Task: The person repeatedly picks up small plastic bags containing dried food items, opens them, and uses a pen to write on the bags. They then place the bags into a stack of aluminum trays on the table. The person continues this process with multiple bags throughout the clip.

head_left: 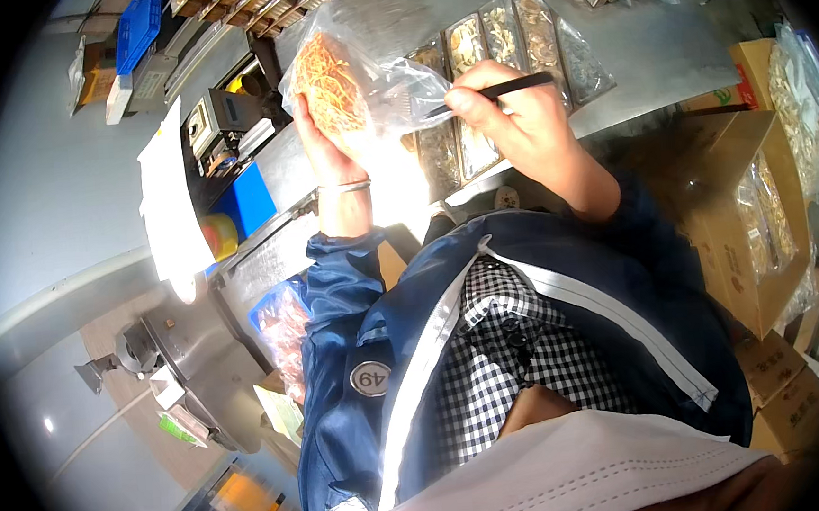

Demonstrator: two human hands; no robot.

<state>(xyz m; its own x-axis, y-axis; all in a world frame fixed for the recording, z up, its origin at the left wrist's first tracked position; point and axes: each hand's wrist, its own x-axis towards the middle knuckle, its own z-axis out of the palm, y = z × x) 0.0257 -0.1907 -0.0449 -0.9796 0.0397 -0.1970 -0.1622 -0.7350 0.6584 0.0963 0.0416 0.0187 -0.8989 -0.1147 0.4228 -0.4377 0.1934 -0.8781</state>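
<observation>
My left hand (pixel 326 143) holds up a clear plastic bag (pixel 359 79) filled with thin orange-yellow dried strands. My right hand (pixel 514 115) grips black tweezers (pixel 493 91) whose tips reach into the bag's open side. Both hands hover over a steel table (pixel 642 49). A thin bracelet circles my left wrist. Blue jacket sleeves cover both forearms.
Clear packets of dried slices (pixel 499 40) lie in a row on the table, more bags at the far right corner. Open cardboard boxes (pixel 749 222) with bagged goods stand at the right. A sealing machine (pixel 220 126), blue crate (pixel 137 28) and white paper (pixel 169 206) sit at the left.
</observation>
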